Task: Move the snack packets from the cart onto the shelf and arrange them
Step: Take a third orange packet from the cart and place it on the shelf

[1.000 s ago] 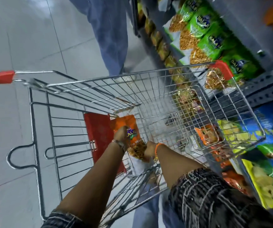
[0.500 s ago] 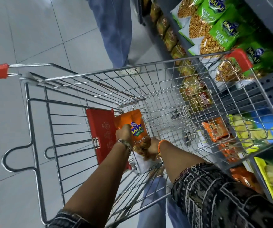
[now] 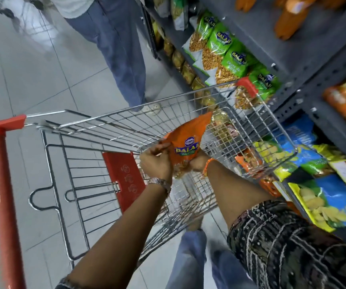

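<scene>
An orange snack packet point(image 3: 188, 142) with a blue Balaji logo is held above the wire cart point(image 3: 109, 130), near its rim. My left hand point(image 3: 156, 163) grips the packet's left side and my right hand point(image 3: 198, 163) grips its lower right edge. The packet tilts up toward the grey shelf point(image 3: 305, 59) on the right. No other packets show inside the cart basket. Green packets point(image 3: 228, 51) stand in a row on that shelf, and orange packets point(image 3: 288, 19) lie on the shelf above.
A person in blue trousers point(image 3: 113, 44) stands on the tiled floor just beyond the cart. The cart's red handle point(image 3: 1, 184) is at the left. Blue and yellow chip bags point(image 3: 318, 190) fill the lower shelves at right.
Both hands have lifted the orange packet from the bottom of the cart up to rim height. The view has tilted up toward the shelf.
</scene>
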The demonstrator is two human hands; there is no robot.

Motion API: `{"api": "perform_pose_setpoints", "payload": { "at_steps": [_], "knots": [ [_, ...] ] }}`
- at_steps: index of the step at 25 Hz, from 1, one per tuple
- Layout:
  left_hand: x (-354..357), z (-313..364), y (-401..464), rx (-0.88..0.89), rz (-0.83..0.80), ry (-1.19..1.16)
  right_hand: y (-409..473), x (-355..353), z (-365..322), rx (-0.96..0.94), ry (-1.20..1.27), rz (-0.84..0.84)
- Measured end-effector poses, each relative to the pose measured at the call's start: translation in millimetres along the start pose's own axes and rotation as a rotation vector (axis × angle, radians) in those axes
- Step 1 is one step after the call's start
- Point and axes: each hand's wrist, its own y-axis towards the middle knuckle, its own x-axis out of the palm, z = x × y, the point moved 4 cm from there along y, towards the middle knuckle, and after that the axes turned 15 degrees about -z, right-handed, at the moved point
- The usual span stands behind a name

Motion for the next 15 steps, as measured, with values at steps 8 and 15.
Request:
{"api": "perform_pose_setpoints", "payload": {
  "at_steps": [8, 15],
  "knots": [
    [-0.7, 172.3, -52.8, 0.566, -0.385, -0.14, -190.0, -80.0, -100.4, -0.364, 0.138, 0.242],
    [27.6, 314.1, -141.2, 0.824, -0.664, -0.31, -365.1, -110.5, -130.2, -0.66, 0.279, 0.81]
  ]
}}
